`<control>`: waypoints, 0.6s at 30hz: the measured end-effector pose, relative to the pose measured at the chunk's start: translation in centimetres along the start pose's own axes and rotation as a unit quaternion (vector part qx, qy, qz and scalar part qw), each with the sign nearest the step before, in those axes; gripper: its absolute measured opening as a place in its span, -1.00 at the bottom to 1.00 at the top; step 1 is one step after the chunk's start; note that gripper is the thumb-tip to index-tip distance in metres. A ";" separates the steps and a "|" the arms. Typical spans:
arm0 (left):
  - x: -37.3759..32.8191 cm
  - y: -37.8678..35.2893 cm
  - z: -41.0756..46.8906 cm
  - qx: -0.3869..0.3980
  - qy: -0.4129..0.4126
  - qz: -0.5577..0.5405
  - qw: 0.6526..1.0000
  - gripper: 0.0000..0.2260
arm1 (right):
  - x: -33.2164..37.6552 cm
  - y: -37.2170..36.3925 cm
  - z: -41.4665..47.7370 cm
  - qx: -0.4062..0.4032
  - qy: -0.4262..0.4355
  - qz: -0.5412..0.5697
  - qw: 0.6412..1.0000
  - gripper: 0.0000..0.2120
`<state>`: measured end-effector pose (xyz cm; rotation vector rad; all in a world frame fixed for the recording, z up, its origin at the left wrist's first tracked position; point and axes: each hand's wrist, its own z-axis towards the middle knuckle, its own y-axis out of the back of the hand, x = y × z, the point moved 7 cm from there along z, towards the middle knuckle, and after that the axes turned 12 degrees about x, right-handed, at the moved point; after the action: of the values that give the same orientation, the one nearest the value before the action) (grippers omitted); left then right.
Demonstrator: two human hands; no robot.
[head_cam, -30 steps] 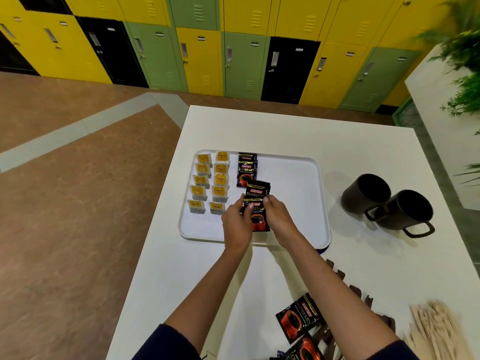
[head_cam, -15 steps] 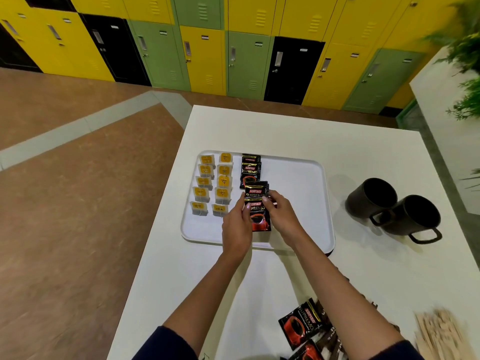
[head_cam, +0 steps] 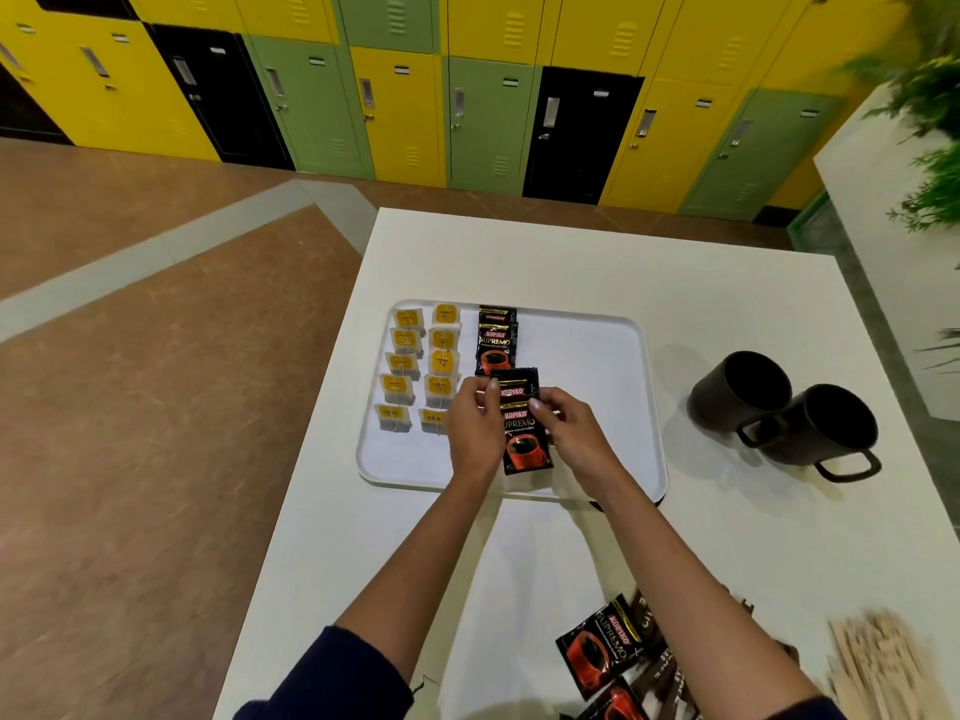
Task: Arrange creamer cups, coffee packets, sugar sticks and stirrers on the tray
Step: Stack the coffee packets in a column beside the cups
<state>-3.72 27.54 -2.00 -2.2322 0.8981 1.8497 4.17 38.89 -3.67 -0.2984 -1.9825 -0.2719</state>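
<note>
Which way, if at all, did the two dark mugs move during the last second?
No. The two dark mugs have not moved; they stand together on the table, at the same gap from the right rim of the tray as before.

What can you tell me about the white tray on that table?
The white rectangular tray looks like smooth plastic, with rounded corners and a low raised rim. It lies flat on the white table, towards its left edge. Two columns of small yellow-labelled sachets fill its left side; beside them runs a column of black coffee packets. The left hand and right hand hold two more black packets at its middle.
</note>
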 end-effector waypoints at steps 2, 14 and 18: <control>0.1 -0.1 0.2 0.005 0.008 -0.012 1.000 -0.79 | -0.3 0.4 0.1 -0.035 -0.002 0.002 0.999 -0.82; 0.0 -0.3 -1.4 0.035 -0.014 -0.016 0.999 -0.70 | -0.8 0.5 1.9 -0.139 -0.014 0.002 0.990 -0.78; 1.9 -0.5 -4.0 0.052 0.008 0.076 0.996 -0.64 | -0.5 0.4 3.6 -0.174 -0.038 -0.009 0.984 -0.76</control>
<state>0.12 25.50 -2.91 -2.1753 1.1694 1.8007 1.41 40.34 -5.56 -0.5212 -2.0086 -0.6296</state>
